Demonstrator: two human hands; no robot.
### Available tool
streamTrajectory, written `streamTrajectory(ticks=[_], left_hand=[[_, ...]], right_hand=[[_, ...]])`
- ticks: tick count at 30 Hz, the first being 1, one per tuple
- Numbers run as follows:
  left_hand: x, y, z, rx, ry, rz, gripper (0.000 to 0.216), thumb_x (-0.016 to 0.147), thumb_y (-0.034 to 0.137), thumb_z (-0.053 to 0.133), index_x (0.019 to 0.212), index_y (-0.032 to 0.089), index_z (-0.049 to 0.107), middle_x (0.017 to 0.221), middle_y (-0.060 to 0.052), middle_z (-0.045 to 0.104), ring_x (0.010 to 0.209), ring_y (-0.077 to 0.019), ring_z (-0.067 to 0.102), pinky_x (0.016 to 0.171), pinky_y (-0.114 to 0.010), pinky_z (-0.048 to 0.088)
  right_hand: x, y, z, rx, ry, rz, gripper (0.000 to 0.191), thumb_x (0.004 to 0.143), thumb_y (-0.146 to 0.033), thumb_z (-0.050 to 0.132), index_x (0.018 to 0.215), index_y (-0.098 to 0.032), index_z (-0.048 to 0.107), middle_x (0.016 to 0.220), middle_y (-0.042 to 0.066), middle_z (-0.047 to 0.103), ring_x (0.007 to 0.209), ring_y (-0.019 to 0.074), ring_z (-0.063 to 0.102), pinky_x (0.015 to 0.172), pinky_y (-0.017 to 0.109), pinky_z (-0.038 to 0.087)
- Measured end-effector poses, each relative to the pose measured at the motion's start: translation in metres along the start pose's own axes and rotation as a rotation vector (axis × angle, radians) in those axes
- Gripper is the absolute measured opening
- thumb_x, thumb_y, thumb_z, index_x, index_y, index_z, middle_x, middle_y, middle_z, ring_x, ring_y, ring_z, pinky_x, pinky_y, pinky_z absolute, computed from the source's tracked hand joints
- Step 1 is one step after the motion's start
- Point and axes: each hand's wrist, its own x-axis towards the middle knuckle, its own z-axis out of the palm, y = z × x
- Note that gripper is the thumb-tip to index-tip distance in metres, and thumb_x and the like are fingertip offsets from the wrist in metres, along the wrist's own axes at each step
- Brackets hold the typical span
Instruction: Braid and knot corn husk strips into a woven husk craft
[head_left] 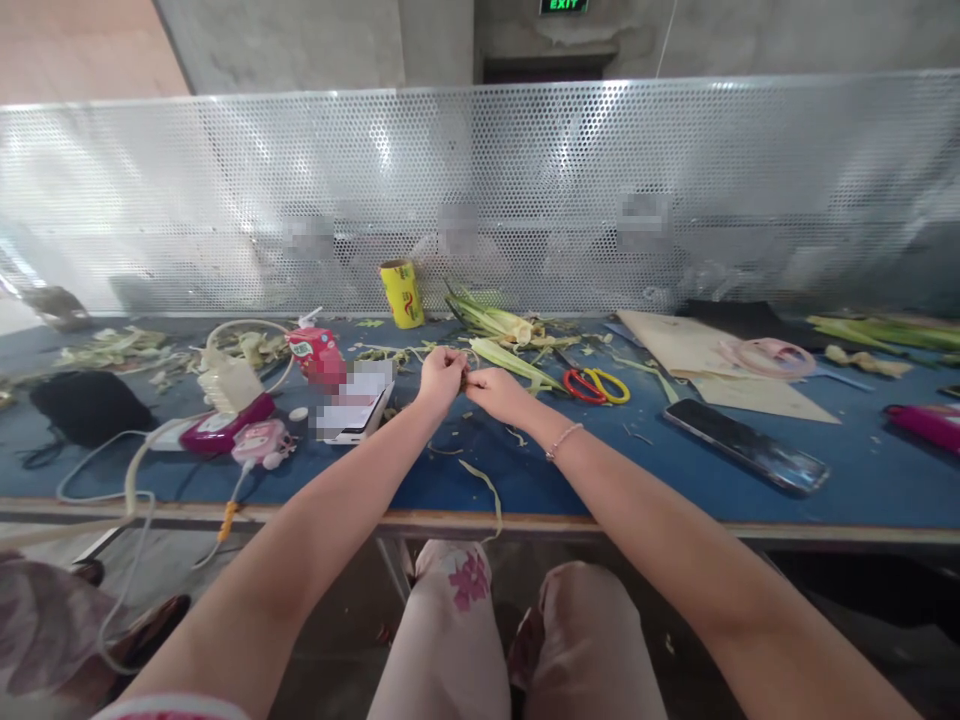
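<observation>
My left hand (442, 374) and my right hand (500, 395) meet over the middle of the blue table (555, 480), fingers pinched together. Something small and thin is between the fingertips, too hidden to name. Just beyond my hands lie pale green leafy stalks (491, 322), like corn husks, and a single pale husk piece (506, 362). Scissors with one red and one yellow handle (596, 386) rest to the right of my right hand. Nearer to me, a thin pale strip (486, 484) hangs over the table's front edge.
Left of my hands are a white box (358, 405), a red package (316, 355), and a power strip with chargers (217, 430). A yellow can (402, 295) stands before the perforated metal screen (300, 170). On the right lie a phone (742, 445) and cardboard sheets (757, 395).
</observation>
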Motion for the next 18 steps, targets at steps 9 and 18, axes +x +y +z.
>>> streamTrajectory(ticks=[9, 18], left_hand=[[0.002, 0.000, -0.003, -0.146, -0.238, -0.140, 0.027, 0.072, 0.034, 0.070, 0.061, 0.016, 0.053, 0.056, 0.002, 0.052, 0.052, -0.0095, 0.049, 0.055, -0.024, 0.040], [-0.004, 0.009, -0.009, -0.280, -0.566, -0.374, 0.019, 0.072, 0.017, 0.071, 0.067, 0.013, 0.054, 0.063, -0.001, 0.058, 0.045, -0.0051, 0.047, 0.048, -0.021, 0.041]], right_hand=[[-0.002, 0.012, -0.020, -0.013, 0.168, -0.060, 0.035, 0.087, -0.027, 0.042, 0.056, -0.020, 0.030, 0.055, -0.005, 0.031, 0.056, 0.0111, 0.034, 0.057, 0.026, 0.026], [0.000, 0.039, -0.049, -0.182, 0.126, -0.106, 0.029, 0.093, -0.031, 0.033, 0.074, -0.018, 0.051, 0.081, 0.004, 0.055, 0.082, 0.0160, 0.052, 0.079, 0.030, 0.040]])
